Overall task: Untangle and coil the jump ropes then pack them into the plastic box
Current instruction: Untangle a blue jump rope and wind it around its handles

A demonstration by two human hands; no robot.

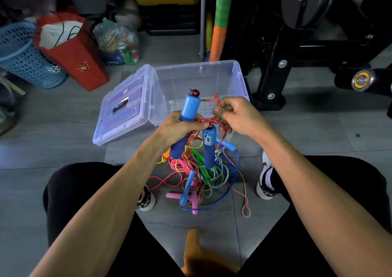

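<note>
Lid (125,109) left of centre, propped against box (237,79) (open, upper centre). Left hand (180,128) at centre, curled round blue handle (189,109), thumb pressing red rope (214,121). Second handle (209,147) hanging just below. Right hand (237,115) right of centre, fingers pinching same red rope. Tangled ropes (203,174) on floor, lower centre, between shoes.
</note>
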